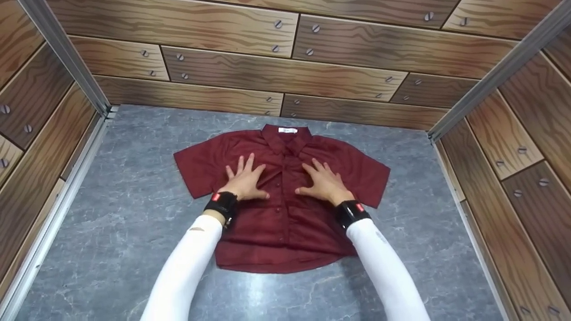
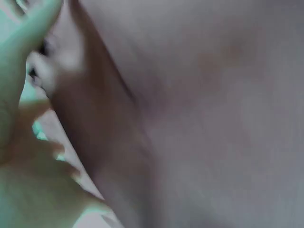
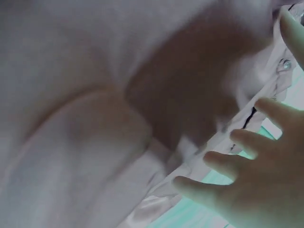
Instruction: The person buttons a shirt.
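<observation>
A dark red short-sleeved shirt (image 1: pixel 308 227) lies spread front side up, its collar (image 1: pixel 287 140) toward the back wall and its hem toward the person. On the left half of its chest, the left hand (image 1: pixel 245 179) rests with fingers spread and thumb pointing inward. The right hand (image 1: pixel 324 182) mirrors it on the other side of the button placket, fingers also fanned out. Each wrist view shows spread fingers over blurred cloth, the left hand (image 2: pixel 38 166) at the left edge and the right hand (image 3: pixel 266 166) at the right. Neither hand grips anything.
A grey marbled surface (image 1: pixel 129 178) lies beneath the shirt. Wood-plank panels rise at the back (image 1: pixel 232 67), at the left (image 1: pixel 40 147) and at the right (image 1: pixel 531 178), with metal rails (image 1: pixel 76 58) at the corners. Both wrists wear black bands (image 1: pixel 352 211).
</observation>
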Tool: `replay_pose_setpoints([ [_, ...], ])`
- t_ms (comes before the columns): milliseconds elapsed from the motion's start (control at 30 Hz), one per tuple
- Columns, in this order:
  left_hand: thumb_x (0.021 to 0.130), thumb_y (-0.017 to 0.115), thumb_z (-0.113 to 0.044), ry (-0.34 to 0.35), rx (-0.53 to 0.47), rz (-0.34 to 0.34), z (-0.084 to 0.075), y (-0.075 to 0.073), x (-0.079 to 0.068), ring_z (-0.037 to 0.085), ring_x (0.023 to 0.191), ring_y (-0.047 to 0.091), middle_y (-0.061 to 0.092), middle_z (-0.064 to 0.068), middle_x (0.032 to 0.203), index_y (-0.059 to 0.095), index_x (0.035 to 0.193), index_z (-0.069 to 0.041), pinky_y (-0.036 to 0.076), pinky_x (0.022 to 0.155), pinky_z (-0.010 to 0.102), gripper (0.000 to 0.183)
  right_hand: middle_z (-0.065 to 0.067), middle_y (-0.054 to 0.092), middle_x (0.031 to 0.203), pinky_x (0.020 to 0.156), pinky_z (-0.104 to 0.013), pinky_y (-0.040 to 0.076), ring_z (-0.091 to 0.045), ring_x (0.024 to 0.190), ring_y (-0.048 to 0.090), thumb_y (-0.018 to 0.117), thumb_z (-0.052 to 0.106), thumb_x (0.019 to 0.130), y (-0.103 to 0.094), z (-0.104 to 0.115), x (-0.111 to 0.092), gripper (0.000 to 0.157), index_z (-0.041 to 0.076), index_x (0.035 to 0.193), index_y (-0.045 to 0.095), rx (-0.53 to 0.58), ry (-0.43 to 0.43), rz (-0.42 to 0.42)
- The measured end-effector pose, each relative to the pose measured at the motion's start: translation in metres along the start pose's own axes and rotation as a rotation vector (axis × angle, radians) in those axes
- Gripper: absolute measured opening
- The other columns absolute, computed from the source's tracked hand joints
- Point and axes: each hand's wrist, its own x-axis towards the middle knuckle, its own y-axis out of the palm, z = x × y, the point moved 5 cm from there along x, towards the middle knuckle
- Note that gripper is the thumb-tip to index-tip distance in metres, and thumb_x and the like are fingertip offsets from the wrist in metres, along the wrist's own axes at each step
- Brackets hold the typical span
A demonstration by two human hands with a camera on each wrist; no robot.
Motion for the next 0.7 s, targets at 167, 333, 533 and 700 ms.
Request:
replay_pose_setpoints([
  [167, 0.085, 0.072, -0.022, 0.170, 0.006, -0.268, -0.025, -0.005, 0.002, 0.032, 0.119, 0.050, 0.056, 0.010, 0.123, 0.072, 0.107, -0.014, 0.038, 0.099, 0.055, 0.023, -0.009, 0.044, 0.147, 0.105, -0.058, 0.036, -0.031, 0.137, 0.040, 0.065, 0.058, 0.084, -0.007, 0.011, -0.007, 0.069, 0.020, 0.139, 0.051, -0.045, -0.092, -0.171],
  [333, 0.087, 0.070, -0.019, 0.257, 0.119, -0.322, -0.040, 0.004, 0.005, 0.028, 0.091, 0.057, 0.062, 0.007, 0.096, 0.077, 0.093, -0.014, 0.047, 0.080, 0.042, 0.010, -0.004, 0.064, 0.100, 0.079, -0.046, 0.051, -0.027, 0.094, 0.062, 0.065, 0.038, 0.089, -0.006, 0.025, -0.017, 0.030, 0.015, 0.108, 0.069, -0.060, -0.157, -0.303],
  [533, 0.083, 0.074, -0.018, 0.197, 0.137, -0.331, -0.042, 0.015, 0.009, 0.030, 0.089, 0.059, 0.063, 0.009, 0.093, 0.076, 0.092, -0.013, 0.050, 0.080, 0.042, 0.011, 0.001, 0.062, 0.081, 0.067, -0.043, 0.052, -0.023, 0.076, 0.064, 0.065, 0.028, 0.089, -0.002, 0.035, -0.024, 0.014, 0.015, 0.092, 0.069, -0.049, -0.185, -0.348],
  [700, 0.081, 0.076, -0.019, 0.142, 0.144, -0.338, -0.040, 0.019, 0.011, 0.030, 0.089, 0.059, 0.063, 0.008, 0.092, 0.074, 0.086, -0.013, 0.050, 0.079, 0.043, 0.008, 0.000, 0.063, 0.082, 0.067, -0.043, 0.052, -0.023, 0.076, 0.064, 0.066, 0.028, 0.088, 0.001, 0.037, -0.024, 0.014, 0.015, 0.092, 0.069, -0.044, -0.189, -0.336],
])
